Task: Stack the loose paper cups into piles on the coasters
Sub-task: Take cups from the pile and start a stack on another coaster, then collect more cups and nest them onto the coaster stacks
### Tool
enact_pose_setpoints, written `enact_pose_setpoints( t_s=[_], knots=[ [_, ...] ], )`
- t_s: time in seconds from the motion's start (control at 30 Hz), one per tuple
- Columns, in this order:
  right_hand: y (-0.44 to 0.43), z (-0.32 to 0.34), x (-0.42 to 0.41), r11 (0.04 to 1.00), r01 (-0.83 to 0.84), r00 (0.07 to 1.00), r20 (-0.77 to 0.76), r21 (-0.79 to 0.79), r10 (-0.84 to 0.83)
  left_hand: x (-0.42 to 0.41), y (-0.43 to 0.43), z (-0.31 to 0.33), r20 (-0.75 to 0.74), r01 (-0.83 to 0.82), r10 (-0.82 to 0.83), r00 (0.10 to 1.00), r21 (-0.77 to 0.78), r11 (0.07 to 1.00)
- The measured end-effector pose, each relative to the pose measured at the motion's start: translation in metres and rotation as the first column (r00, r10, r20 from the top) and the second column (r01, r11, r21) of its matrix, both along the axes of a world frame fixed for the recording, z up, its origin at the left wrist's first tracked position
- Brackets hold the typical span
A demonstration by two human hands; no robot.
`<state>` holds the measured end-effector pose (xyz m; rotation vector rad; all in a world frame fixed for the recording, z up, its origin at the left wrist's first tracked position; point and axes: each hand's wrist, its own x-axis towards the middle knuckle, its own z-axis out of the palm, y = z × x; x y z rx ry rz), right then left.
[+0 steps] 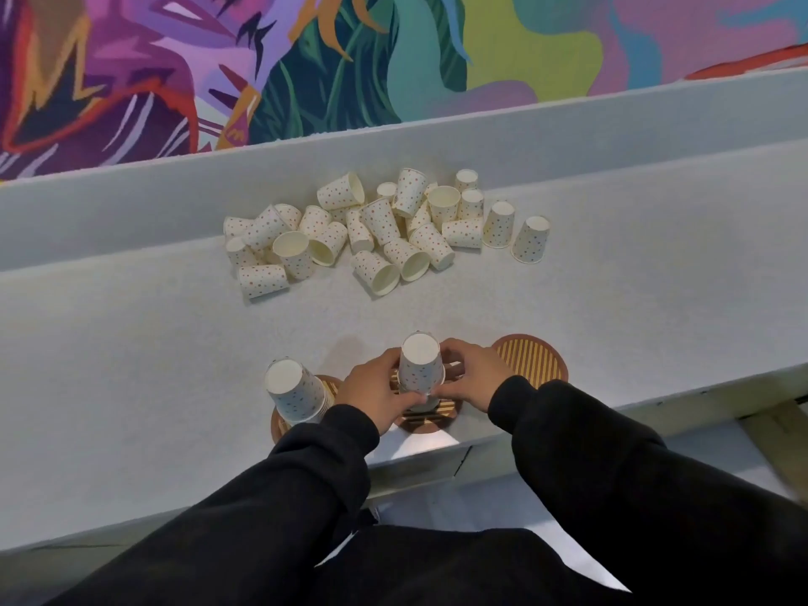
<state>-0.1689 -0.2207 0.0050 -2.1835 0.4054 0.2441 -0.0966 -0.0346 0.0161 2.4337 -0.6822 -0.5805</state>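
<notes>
Both hands close around one pile of upside-down paper cups, the middle pile (420,369), which stands on the middle coaster (426,419) near the front edge of the grey counter (131,365). The left hand (378,393) grips the pile from its nine o'clock side, fingers wrapped around the lower cups. The right hand (474,373) grips it from three o'clock, its fingers curled against the pile's wall. Black sleeves (612,474) cover both arms to the wrists.

At nine o'clock from that pile stands a second pile (296,395), also bottom up, resting on the left coaster (280,424), which is mostly hidden under it. At two o'clock from the held pile lies the right coaster (531,363), round, brown-rimmed and striped, with nothing on it.

Toward twelve o'clock, well apart from the coasters, the loose cups (384,229) lie in a scattered heap, white with small coloured dots. Most lie on their sides, some with open mouths facing the camera; a few at the heap's three o'clock end stand upside down. Behind the counter rises a low grey ledge (175,185), and beyond it a brightly painted wall (393,50).
</notes>
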Motion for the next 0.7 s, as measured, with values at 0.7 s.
enact_pose_setpoints(
  t_s=[0.7],
  knots=[
    [-0.044, 0.088, 0.123, 0.975, -0.068, 0.992, 0.087, -0.212, 0.088, 0.141, 0.072, 0.128, 0.241, -0.159, 0.218, 0.946, -0.241, 0.957]
  ],
)
